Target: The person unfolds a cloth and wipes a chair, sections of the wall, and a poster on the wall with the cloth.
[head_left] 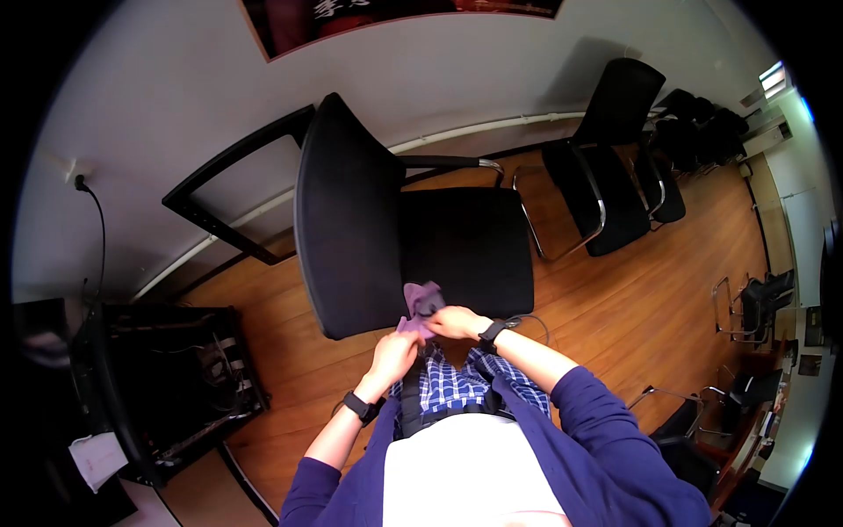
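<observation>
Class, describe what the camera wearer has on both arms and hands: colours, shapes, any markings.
The left hand and right hand are both bare, without gloves. Each wrist has a black band with a chunky, dark face or module. The navy-blue left sleeve and right sleeve leave the forearms uncovered. I can make out no markings.

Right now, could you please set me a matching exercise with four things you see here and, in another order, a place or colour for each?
1. Cloth
2. Plug
3. Shirt
4. Shorts

A. White
B. At the wall
C. Blue and white checks
D. Between left hand and right hand

Pairs: 1-D, 2-B, 3-A, 4-C
</observation>
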Tool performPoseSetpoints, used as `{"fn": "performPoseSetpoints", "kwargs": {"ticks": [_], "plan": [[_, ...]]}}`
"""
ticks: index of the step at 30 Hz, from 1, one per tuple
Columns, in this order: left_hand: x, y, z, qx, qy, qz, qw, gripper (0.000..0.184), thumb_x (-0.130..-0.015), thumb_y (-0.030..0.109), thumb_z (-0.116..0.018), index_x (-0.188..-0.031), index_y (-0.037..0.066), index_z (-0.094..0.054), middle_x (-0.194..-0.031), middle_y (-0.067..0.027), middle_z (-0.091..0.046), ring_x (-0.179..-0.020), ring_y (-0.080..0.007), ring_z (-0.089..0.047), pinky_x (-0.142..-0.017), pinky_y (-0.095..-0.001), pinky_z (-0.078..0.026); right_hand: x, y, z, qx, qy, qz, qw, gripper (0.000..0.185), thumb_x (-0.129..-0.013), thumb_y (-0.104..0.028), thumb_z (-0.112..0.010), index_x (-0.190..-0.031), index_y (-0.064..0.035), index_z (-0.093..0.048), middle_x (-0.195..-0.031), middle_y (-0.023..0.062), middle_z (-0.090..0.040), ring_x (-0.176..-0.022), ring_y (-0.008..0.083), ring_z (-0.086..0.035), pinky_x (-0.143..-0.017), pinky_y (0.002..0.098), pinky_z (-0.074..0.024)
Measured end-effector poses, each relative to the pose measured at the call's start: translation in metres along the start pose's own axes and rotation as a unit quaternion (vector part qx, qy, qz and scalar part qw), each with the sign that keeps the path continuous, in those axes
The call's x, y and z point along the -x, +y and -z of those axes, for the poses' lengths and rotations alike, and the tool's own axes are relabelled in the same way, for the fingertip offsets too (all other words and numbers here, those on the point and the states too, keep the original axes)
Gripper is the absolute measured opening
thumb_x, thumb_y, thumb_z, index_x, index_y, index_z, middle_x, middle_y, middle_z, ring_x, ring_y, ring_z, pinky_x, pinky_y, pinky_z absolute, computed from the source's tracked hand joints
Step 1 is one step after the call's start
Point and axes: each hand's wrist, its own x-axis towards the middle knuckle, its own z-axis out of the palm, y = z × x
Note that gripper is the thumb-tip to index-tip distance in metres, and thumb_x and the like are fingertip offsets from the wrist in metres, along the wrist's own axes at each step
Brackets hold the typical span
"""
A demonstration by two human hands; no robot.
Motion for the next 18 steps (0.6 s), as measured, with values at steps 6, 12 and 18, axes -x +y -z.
{"fn": "performPoseSetpoints", "kwargs": {"ticks": [6,12,18], "plan": [[0.008,0.007,-0.091,-0.026,-0.053,0.023,0.998,0.012,-0.082,0.01,-0.053,-0.088,0.007,-0.063,-0.085,-0.014,-0.067,-0.085,-0.0336,-0.064,-0.074,-0.0437,-0.05,0.137,0.13,-0.024,0.071,0.0,-0.118,0.99,0.033,-0.082,-0.027,-0.057,-0.109,-0.0101,-0.067,-0.1,0.0157,-0.068,-0.095,0.0334,-0.064,-0.085,0.042,-0.0504],[-0.052,0.114,-0.147,-0.027,0.016,-0.017,0.999,0.02,-0.081,0.013,-0.055,-0.099,0.004,-0.056,-0.084,-0.0184,-0.065,-0.085,-0.036,-0.063,-0.074,-0.044,-0.049,0.288,0.187,-0.014,-0.016,0.197,-0.124,0.972,0.032,-0.075,-0.016,-0.065,-0.106,-0.0079,-0.063,-0.101,0.0134,-0.066,-0.094,0.0303,-0.063,-0.081,0.0403,-0.0506],[-0.101,0.266,-0.21,-0.109,-0.111,-0.191,0.969,0.037,-0.076,0.021,-0.067,-0.105,0.003,-0.052,-0.073,-0.0188,-0.063,-0.071,-0.0371,-0.063,-0.062,-0.0441,-0.05,0.414,0.204,-0.005,-0.103,0.368,-0.26,0.887,0.025,-0.077,-0.016,-0.07,-0.089,-0.0039,-0.053,-0.083,0.0147,-0.061,-0.08,0.0308,-0.062,-0.069,0.0394,-0.0485]]}}
